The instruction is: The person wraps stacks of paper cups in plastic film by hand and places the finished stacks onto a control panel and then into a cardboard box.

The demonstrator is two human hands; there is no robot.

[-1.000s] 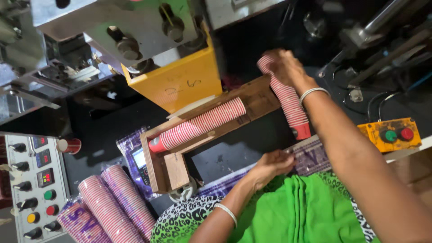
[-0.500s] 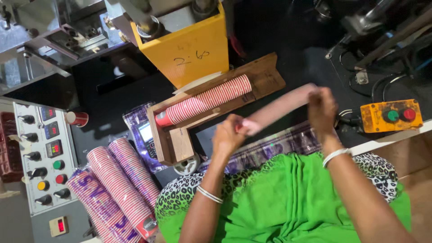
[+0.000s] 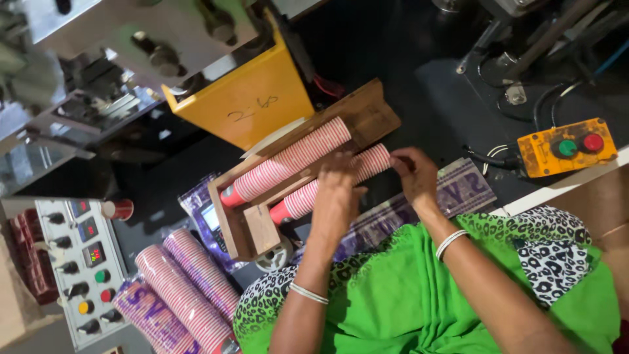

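Over cup stack (image 3: 327, 187) — both hands (image 3: 337, 196) palm-down

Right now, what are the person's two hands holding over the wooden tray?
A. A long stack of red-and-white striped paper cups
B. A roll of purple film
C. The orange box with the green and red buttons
A: both the left hand and the right hand grip a stack of striped cups lying lengthwise at the wooden tray, beside another stack already in it.
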